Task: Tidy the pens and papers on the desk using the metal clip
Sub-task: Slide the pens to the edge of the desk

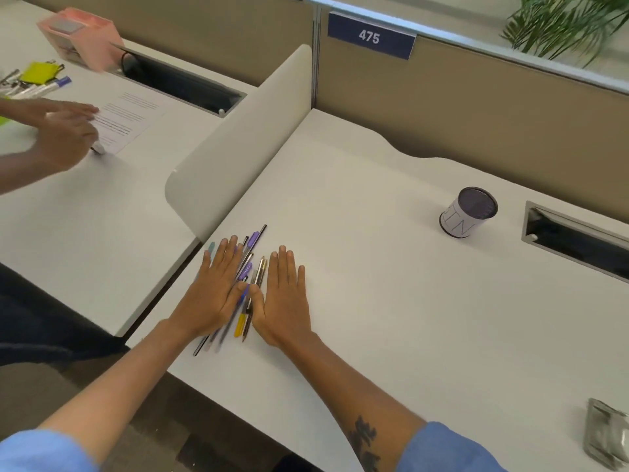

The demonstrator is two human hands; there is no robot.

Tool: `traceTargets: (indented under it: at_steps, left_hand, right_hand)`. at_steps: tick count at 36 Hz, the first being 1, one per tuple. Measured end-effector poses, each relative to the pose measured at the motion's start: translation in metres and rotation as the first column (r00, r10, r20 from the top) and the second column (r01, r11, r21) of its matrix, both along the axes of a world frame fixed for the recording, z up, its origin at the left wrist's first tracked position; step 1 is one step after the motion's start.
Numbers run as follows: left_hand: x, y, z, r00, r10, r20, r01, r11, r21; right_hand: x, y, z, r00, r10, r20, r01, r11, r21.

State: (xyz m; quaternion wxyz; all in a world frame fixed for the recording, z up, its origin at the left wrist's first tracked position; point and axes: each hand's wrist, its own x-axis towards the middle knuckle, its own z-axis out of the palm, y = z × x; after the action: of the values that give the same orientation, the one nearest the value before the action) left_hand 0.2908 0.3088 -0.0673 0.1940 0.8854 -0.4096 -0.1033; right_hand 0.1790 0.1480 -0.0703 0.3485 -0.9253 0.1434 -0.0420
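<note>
Pens [245, 284] on desk [391, 301] between flat hands; cup [468, 212] far right

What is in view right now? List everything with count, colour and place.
pens: a bunch, count unclear, purple, yellow, dark; near desk, between the hands
cup: one, white with dark mesh, upright, right of the near desk
packet: one, silver, near desk's right edge
divider: one, cream, between the two desks
sign: one, navy, reads 475, on the partition
plant: one, green, top right
paper: one printed sheet, white, far desk
markers: several, white, far desk's left edge
clip: one, yellow-green, by the markers
box: one, pink, back of far desk
other person's hand: one, on the paper
left hand: flat on the pens
right hand: flat on the desk, beside the pens
</note>
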Motion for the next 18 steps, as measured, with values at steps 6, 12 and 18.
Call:
traceTargets:
  at_steps: [6,12,18]
  left_hand:
    - [-0.043,-0.04,0.008,0.994,0.073,0.079,-0.072,0.997,-0.021]
    - [-0.098,-0.1,0.017,0.994,0.077,0.074,-0.076,0.997,-0.021]
    - [-0.157,-0.177,0.032,0.998,0.003,0.055,-0.002,1.0,-0.012]
  right_hand:
    - [-0.047,-0.057,0.009,1.0,0.007,0.008,-0.005,0.985,-0.173]
    - [-0.116,-0.128,0.022,1.0,-0.024,-0.004,0.022,0.957,-0.289]
    - [-0.194,-0.2,0.036,0.992,-0.127,-0.025,0.11,0.931,-0.348]
